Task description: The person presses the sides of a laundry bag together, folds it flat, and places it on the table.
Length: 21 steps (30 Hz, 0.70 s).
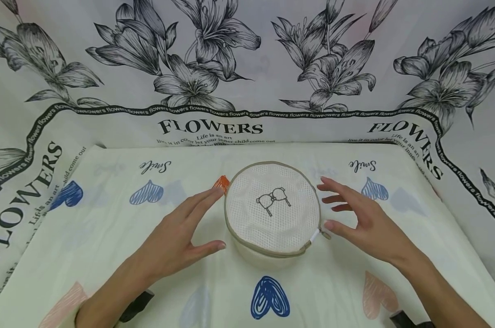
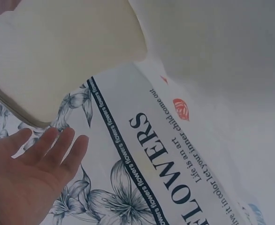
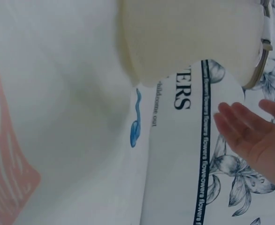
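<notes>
A round cream zippered mesh bag (image 1: 247, 205) stands upright on the table in the head view. Its mesh lid bears a small black line drawing, and a zipper pull (image 1: 325, 234) hangs at its right rim. To the left of the bag is my left hand (image 1: 177, 241), fingers extended and thumb spread apart. My right hand (image 1: 364, 218) is on the other side, its fingers relaxed and pointing at the bag. Both wrist views show the bag's smooth cream side wall (image 2: 76, 47), with a gap between it and each hand. Neither hand holds anything.
A pale tablecloth (image 1: 313, 291) with printed hearts and "Smile" lettering covers the table. Behind and at both sides, white cloth (image 1: 304, 130) printed with black flowers and "FLOWERS" lettering surrounds it. Dark wrist-camera parts (image 1: 136, 306) show below the forearms.
</notes>
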Tool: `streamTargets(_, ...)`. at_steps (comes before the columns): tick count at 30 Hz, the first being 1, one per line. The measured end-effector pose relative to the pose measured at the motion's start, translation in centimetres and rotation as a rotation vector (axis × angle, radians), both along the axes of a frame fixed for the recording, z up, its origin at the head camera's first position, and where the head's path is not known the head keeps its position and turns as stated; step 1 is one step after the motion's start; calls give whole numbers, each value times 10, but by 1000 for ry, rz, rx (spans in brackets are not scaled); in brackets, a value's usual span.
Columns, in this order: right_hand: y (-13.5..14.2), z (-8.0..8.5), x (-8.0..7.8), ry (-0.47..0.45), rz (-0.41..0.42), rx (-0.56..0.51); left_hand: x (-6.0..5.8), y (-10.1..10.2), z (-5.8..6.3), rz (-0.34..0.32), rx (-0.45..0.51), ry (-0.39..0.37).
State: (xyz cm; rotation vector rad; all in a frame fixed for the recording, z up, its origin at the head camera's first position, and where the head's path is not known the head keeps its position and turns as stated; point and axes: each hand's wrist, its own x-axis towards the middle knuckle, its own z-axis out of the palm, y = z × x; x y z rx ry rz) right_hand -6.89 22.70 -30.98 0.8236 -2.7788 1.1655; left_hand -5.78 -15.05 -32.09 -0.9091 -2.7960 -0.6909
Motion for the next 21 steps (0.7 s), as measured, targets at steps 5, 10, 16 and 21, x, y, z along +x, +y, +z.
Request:
streamTargets(5,-6,0,-2,-74,3,-52,0,5,-1,-3,65,-9)
streamTargets(10,-12,2,-4,-150,-6,-134,1,12,-2,-33,207,28)
streamTargets(16,-17,2,-5,-228,-55,-194,-1,21,0,-34,378,1)
streamTargets(21,-21,2,-7,-290,-112,-243,-1,30,3,22,505,-97)
